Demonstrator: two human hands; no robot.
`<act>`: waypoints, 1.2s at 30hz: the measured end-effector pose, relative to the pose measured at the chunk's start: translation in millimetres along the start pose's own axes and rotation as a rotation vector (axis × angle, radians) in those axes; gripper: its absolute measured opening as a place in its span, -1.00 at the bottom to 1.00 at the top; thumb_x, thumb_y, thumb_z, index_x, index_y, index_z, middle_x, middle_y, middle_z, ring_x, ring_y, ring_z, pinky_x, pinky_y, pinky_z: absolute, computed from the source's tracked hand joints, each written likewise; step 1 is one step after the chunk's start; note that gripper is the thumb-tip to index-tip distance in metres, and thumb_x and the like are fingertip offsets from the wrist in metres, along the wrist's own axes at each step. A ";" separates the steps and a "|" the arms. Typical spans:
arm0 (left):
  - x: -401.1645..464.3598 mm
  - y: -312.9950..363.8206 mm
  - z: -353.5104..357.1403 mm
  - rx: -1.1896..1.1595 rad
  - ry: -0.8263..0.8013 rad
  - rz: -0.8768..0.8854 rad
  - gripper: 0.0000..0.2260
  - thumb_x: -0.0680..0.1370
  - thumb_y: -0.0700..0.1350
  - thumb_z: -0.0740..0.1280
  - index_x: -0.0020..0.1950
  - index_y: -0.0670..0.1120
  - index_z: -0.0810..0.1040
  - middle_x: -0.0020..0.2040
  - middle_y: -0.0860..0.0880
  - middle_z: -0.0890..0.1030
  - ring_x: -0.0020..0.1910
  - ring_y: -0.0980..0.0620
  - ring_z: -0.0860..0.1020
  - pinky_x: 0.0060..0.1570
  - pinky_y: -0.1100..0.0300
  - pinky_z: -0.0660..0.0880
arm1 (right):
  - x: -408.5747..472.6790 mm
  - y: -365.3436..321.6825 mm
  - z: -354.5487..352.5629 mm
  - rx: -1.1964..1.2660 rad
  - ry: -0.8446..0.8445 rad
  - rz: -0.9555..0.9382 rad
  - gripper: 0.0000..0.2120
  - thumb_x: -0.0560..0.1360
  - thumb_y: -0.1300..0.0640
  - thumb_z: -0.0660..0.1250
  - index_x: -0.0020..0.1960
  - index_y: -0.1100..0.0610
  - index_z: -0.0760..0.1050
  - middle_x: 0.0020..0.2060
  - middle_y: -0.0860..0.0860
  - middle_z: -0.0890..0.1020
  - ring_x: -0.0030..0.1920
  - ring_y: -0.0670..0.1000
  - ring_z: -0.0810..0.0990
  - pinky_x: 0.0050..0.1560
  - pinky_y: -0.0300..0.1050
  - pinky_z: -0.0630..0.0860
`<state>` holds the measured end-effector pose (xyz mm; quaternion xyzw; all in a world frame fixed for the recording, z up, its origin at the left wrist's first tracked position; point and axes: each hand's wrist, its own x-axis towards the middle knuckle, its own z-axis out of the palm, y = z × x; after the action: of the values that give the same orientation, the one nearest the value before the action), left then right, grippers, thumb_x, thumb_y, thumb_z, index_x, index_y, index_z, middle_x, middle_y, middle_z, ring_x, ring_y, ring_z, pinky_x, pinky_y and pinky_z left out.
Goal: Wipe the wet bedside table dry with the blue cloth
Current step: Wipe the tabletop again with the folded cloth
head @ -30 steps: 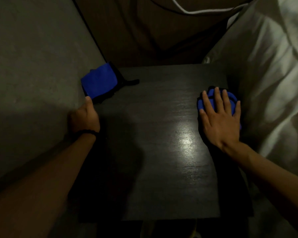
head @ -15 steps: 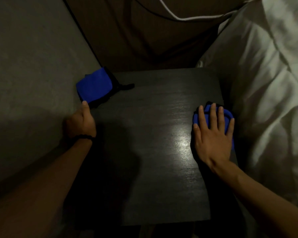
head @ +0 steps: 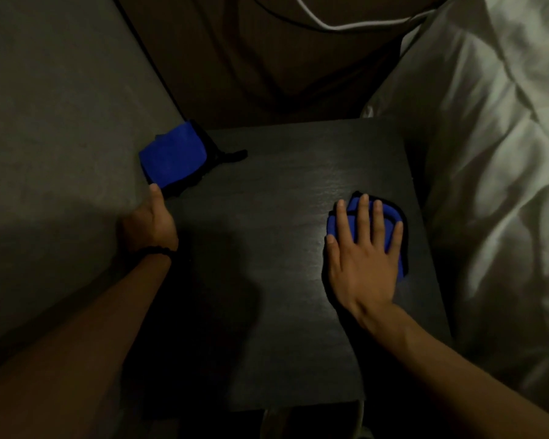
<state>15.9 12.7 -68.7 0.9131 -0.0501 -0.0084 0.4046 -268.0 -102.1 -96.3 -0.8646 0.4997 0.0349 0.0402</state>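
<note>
The dark wooden bedside table point(head: 267, 280) fills the middle of the view, with a faint sheen near its centre. My right hand point(head: 362, 258) lies flat with fingers spread on the folded blue cloth point(head: 390, 217), pressing it onto the right side of the tabletop. The cloth shows only around and between my fingers. My left hand point(head: 151, 221) grips the table's left edge, thumb pointing up, a dark band on the wrist.
A second blue item with black trim point(head: 173, 158) sits at the table's far left corner, just beyond my left thumb. A grey wall point(head: 61, 137) runs along the left. White bedding point(head: 488, 169) presses against the table's right edge.
My right hand has slid the cloth toward me and slightly left along the right side of the tabletop. My left hand has stayed on the left edge.
</note>
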 end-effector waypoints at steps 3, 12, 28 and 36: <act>-3.2 2.5 -0.1 -0.016 -0.004 0.027 -0.72 0.62 0.05 0.17 -0.16 -0.06 0.54 -0.24 0.09 0.45 -0.33 0.17 0.33 -0.21 0.40 0.23 | -3.8 -17.7 1.4 -0.004 0.019 -0.036 -0.40 0.66 -0.19 -0.18 0.66 -0.02 -0.09 0.64 0.15 -0.04 0.63 0.16 -0.16 0.56 0.35 -0.18; 2.4 -2.7 -1.3 0.061 -0.094 -0.043 -0.62 0.60 0.19 0.10 -0.39 0.11 0.32 -0.41 0.10 0.37 -0.44 0.20 0.33 -0.40 0.26 0.27 | -14.7 -82.8 -0.5 0.071 0.022 -0.202 -0.42 0.68 -0.14 -0.10 0.66 -0.01 -0.02 0.65 0.15 -0.02 0.64 0.17 -0.16 0.56 0.33 -0.21; 4.5 -1.6 0.6 0.079 -0.126 -0.167 -0.58 0.58 0.24 0.06 -0.41 0.09 0.33 -0.42 0.14 0.36 -0.41 0.21 0.33 -0.27 0.18 0.26 | -26.9 -167.6 6.6 0.201 -0.024 -0.483 -0.43 0.67 -0.11 -0.07 0.65 0.00 0.03 0.65 0.16 -0.03 0.63 0.18 -0.20 0.55 0.33 -0.22; 11.7 -15.3 7.7 0.111 -0.242 -0.203 -0.47 0.57 0.29 -0.04 0.09 -0.04 0.54 -0.10 0.00 0.49 -0.17 0.05 0.43 -0.04 0.12 0.35 | -27.0 -187.5 3.8 0.140 -0.087 -0.597 -0.41 0.67 -0.12 -0.06 0.65 0.01 -0.05 0.65 0.15 -0.08 0.63 0.19 -0.21 0.55 0.34 -0.24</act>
<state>28.4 16.1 -84.9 0.9266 -0.0063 -0.1563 0.3419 -119.0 14.9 -90.8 -0.9660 0.2224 0.0241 0.1295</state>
